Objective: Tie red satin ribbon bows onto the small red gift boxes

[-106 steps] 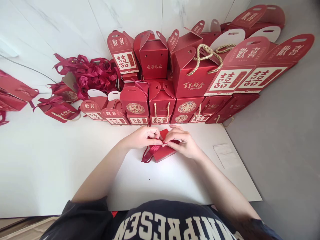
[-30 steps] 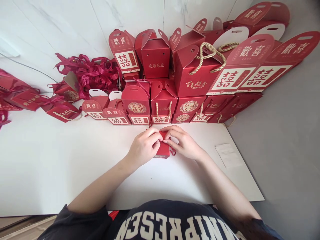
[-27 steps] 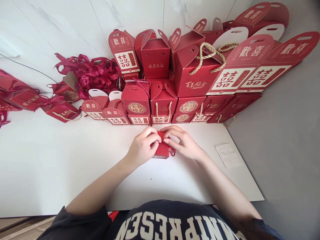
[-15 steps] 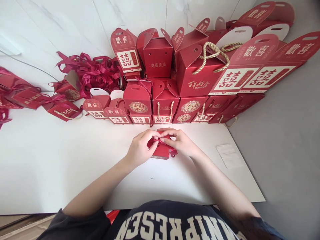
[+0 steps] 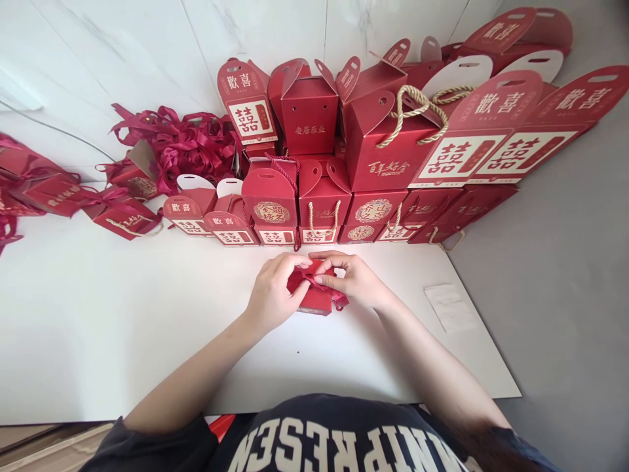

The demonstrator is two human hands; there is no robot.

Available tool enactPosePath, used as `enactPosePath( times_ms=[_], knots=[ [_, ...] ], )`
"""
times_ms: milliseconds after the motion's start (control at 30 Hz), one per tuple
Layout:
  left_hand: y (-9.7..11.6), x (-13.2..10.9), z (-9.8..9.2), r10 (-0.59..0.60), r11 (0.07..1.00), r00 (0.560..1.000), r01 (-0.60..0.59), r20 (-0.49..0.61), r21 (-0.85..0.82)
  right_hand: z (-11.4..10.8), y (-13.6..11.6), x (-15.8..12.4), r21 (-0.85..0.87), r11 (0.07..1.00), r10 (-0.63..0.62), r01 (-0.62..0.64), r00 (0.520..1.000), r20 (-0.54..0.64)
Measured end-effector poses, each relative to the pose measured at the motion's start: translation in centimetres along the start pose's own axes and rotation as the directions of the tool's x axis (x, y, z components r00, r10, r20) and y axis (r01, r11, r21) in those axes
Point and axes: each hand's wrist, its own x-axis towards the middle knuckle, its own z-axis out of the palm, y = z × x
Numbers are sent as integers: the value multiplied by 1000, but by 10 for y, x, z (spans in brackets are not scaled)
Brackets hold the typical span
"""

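Observation:
A small red paper gift box point(image 5: 317, 300) stands on the white table point(image 5: 122, 314) right in front of me. My left hand point(image 5: 275, 292) curls against its left side, fingers pinched at the top. My right hand point(image 5: 354, 280) is closed on the right side, with its fingertips pinching a dark red ribbon point(image 5: 337, 300) that crosses the box's top and hangs down the right corner. The two hands' fingertips nearly meet above the box.
Behind the hands, rows of red gift boxes point(image 5: 322, 196) with rope handles are stacked against the marble wall. A heap of dark red ribbons point(image 5: 177, 144) lies at the back left, beside more boxes point(image 5: 118, 216). A white paper slip point(image 5: 445, 305) rests near the table's right edge.
The box was flat with ribbon trailing left 3.5 s ago; now it stands upright. Over the last second both hands' fingers shifted slightly on top, and more ribbon shows at the right corner.

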Motion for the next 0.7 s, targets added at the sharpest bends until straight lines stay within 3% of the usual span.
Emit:
enactPosePath(
  times_ms=[133,333,500,700],
  knots=[
    [0,1,-14,-91,995,996,90,11,48,0,3,1,66,998,13,-14,1000,16],
    [-12,-1,-19,-164,984,983,169,83,-53,-1,3,1,96,995,37,-41,999,40],
    [-16,0,-13,-123,972,988,139,93,-188,-1,0,-1,132,990,40,-47,998,52],
    [-22,-1,-9,-34,992,998,39,45,-119,-1,1,-1,125,990,66,-72,996,51]
  ],
)
